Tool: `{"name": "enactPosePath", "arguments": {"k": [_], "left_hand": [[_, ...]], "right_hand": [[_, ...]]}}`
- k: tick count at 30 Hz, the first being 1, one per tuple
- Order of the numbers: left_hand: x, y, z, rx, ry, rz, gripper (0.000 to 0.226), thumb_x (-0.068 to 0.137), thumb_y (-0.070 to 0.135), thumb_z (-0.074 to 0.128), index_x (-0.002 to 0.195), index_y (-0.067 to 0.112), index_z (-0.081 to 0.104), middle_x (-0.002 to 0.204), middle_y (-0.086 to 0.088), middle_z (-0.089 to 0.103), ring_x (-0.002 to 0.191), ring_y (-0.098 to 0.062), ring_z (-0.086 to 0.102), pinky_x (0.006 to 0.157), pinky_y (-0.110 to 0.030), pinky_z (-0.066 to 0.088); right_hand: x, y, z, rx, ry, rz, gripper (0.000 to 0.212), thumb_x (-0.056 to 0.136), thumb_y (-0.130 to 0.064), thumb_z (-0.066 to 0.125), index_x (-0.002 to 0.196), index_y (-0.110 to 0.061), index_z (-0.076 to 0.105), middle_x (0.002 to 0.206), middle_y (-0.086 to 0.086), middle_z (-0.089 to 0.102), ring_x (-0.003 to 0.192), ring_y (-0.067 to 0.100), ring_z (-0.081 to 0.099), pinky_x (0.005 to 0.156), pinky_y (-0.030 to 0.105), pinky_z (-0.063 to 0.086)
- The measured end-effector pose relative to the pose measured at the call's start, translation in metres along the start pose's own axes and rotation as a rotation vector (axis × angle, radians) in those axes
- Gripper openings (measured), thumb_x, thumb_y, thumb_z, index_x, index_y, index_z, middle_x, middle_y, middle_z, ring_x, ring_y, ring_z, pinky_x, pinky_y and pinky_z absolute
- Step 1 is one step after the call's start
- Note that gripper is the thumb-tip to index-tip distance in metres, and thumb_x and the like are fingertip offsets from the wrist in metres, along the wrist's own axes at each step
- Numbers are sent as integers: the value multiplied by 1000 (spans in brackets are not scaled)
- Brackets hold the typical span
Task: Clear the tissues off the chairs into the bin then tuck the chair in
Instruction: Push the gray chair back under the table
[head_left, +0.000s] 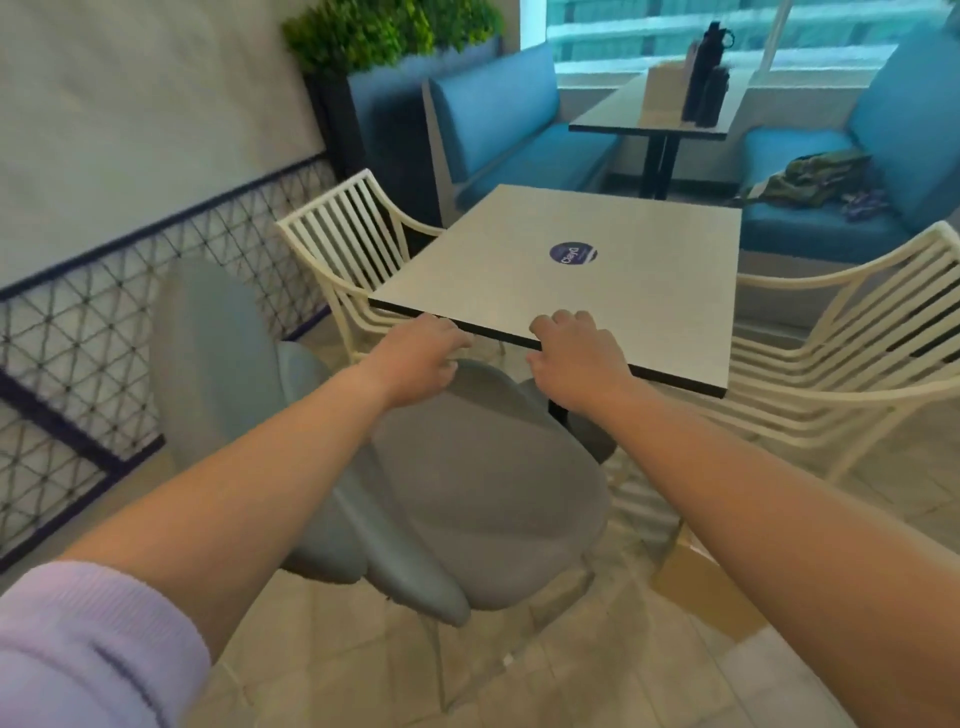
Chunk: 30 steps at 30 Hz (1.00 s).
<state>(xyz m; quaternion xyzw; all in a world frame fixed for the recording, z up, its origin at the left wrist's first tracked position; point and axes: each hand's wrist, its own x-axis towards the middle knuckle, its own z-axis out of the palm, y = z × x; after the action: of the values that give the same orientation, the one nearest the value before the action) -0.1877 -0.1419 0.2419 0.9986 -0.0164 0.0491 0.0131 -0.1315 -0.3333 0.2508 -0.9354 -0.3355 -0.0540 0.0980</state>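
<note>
A grey shell chair, blurred by motion, stands right in front of me with its far edge against the near edge of the square white table. My left hand grips the chair's far edge with curled fingers. My right hand is curled at the same edge, its knuckles level with the table's rim. Whether it also touches the table is unclear. No tissue shows on this chair or on the table.
Cream slatted chairs stand at the table's left and right. A brown box sits on the tiled floor to my right. A mesh railing runs along the left. Blue benches and a second table with bottles lie beyond.
</note>
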Motion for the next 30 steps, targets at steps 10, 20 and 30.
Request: {"name": "enactPosePath", "arguments": {"k": [10,20,30], "left_hand": [[-81,-127,-49,96,73,-47,38,89,17,47,127,19,53,128,-3,54,120,-22,45,96,-41,38],[-126,-272,-70,92,83,31,47,87,2,48,127,26,53,120,0,57,111,-17,50,91,-35,44],[-140,-314,-66,36,115,53,57,79,-8,52,130,18,50,131,-4,51,124,-22,42,102,-39,39]], "right_hand": [[17,-138,-9,-40,63,-34,34,97,-27,38,126,-11,45,125,13,50,113,30,45,89,43,41],[50,-275,17,36,74,51,31,97,-26,37,121,-9,47,119,14,51,108,30,47,87,45,43],[67,-335,27,-40,52,36,31,98,-25,37,124,-11,45,121,13,52,108,28,49,89,44,44]]}}
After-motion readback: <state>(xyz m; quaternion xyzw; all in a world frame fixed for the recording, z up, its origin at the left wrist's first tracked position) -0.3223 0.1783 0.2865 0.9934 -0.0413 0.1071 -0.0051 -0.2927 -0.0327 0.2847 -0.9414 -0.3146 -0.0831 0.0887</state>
